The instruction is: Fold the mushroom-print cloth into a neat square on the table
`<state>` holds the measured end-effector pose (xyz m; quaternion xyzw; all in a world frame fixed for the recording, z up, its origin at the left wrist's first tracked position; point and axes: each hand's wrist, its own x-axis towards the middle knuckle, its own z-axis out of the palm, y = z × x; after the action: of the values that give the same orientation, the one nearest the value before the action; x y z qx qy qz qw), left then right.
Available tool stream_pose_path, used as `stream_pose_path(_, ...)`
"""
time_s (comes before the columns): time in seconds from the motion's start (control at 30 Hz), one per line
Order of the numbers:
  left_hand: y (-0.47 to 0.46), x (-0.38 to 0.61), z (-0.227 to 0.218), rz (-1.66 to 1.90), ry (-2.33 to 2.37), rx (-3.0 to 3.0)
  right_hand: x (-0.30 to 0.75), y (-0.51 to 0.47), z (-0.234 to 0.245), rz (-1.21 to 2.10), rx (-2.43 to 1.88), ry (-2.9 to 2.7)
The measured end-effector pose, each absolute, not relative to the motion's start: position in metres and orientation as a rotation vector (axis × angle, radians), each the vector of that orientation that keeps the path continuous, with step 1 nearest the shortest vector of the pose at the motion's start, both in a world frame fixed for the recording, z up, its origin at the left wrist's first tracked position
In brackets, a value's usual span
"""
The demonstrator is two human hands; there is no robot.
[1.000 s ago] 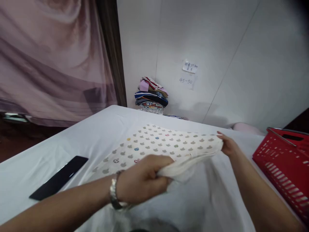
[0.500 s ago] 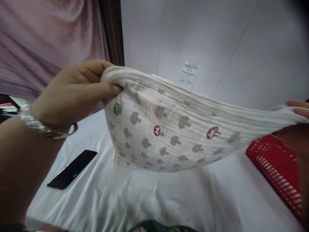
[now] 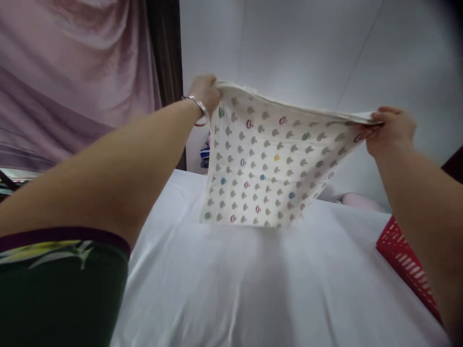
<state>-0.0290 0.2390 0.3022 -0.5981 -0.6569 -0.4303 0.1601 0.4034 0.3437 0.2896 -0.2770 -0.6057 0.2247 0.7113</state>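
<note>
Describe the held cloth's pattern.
The white cloth has a grey mushroom print with some coloured motifs, best in the head view.

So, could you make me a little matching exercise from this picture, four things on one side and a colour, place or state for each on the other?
1. printed cloth
2. bracelet
3. basket
4. curtain

A. red, at lower right
B. stretched between left hand and right hand
C. pinkish, at upper left
D. silvery, around a wrist

Pairs: 1-B, 2-D, 3-A, 4-C
</note>
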Motion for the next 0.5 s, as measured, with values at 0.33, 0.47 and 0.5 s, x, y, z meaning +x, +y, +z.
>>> stream_pose_path(0.33,0.149,-0.030,0.165,-1.259,-1.719,-2.195,0.447,0.200,0.162,0.708,-0.787,-1.146)
stream_pose_path(0.47,0.108,-0.020,0.048,-0.970,-1.860,-2.531,0.462,0.144,0.030,1.014,-1.171,-0.957)
stream_pose_path(0.5,0.099,-0.017,0.020,-0.881,-1.860,-2.612,0.464,0.131,0.001,1.095,-1.266,-0.924)
